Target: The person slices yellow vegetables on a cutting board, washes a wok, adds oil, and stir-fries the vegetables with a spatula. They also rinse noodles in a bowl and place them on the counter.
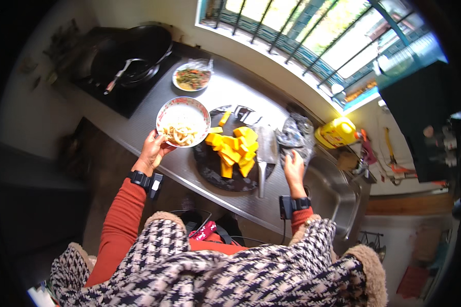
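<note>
Here's the left hand [152,153], left of centre, its fingers closed on the rim of a white bowl [182,108] with a patterned red border, thumb at the edge, pale strips [180,135] heaped in the near part. Over to the right hand [294,171], right of centre: its fingertips are up at the lower edge of a crumpled grey plastic bag [298,135], and whether they pinch it or merely lie against it, I cannot tell. Look at the room: bare tabletop [143,123] runs left of the bowl, a bright strip lies above the round dark board [205,166], and the front edge cuts diagonally beneath both. On that board, mid-frame, sits a pile of yellow chunks [235,148]. Here's the obstacle: a cleaver [267,146] between the chunks and the right hand, its handle pointing down toward the front edge. A plate of cooked food [192,78] sits just above the bowl, a wok [138,43] fills the upper left, and on the right, a yellow bottle [338,132] stands beside the bag, above the sink [335,192].
</note>
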A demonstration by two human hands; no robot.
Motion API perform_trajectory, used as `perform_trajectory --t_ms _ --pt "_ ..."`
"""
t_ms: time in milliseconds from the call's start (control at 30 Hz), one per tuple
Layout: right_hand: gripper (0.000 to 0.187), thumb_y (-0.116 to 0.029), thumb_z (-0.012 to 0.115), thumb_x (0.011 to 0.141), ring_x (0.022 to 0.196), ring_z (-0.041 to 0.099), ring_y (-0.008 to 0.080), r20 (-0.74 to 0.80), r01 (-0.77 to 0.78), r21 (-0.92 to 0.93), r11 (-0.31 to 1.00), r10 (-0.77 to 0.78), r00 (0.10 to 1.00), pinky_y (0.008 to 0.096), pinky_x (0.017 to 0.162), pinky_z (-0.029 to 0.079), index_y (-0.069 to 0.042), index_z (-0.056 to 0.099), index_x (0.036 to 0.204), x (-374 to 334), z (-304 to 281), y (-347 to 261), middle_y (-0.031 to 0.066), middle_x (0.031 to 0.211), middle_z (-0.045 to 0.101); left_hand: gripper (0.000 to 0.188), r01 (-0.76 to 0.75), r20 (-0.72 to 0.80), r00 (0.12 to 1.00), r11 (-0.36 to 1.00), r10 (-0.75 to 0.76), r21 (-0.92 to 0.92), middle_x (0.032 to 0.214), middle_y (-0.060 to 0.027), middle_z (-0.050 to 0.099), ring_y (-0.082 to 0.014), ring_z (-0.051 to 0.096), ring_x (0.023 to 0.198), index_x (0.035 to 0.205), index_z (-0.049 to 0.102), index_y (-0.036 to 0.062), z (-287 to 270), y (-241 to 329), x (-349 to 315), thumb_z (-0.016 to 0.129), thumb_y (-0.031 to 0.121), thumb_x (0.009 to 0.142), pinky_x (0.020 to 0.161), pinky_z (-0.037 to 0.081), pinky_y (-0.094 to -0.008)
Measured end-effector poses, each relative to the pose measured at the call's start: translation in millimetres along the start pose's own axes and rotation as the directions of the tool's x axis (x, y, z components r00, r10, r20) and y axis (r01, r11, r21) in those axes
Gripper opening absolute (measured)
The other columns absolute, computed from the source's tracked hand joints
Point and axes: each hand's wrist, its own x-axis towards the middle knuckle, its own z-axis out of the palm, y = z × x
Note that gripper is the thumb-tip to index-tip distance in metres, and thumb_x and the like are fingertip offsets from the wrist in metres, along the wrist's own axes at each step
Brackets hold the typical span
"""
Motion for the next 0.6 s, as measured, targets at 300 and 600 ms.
perform_trajectory --t_ms 300,600 --pt "0.032 -0.016 0.059 0.085 0.110 0.052 0.0374 0.123 -0.009 0.018 1.000 0.006 0.992 0.0436 0.097 0.039 0.003 0.060 0.111 -41.6 27.2 14.1 0.0230 0.113 0.059 0.034 -0.053 -0.273 0.962 0.973 -0.011 -0.226 0.119 -0.0139 0.057 -0.0276 0.060 0.106 0.122 0.046 0.0039 -60.2 -44.5 57.5 0.052 0.002 0.089 0.089 0.054 -0.0448" --pt "0.027 -0.013 0.063 0.082 0.107 0.055 0.0355 0.281 0.054 -0.089 0.995 -0.027 0.959 0.0422 0.094 0.042 0.001 0.062 0.106 -28.4 0.9 -2.9 0.0200 0.110 0.061 0.030 -0.061 -0.459 0.885 0.959 -0.076 -0.276 0.117 -0.0139 0.058 -0.0278 0.061 0.103 0.118 0.048 0.0034 -19.6 -53.8 66.3 0.051 -0.001 0.088 0.086 0.054 -0.0453"
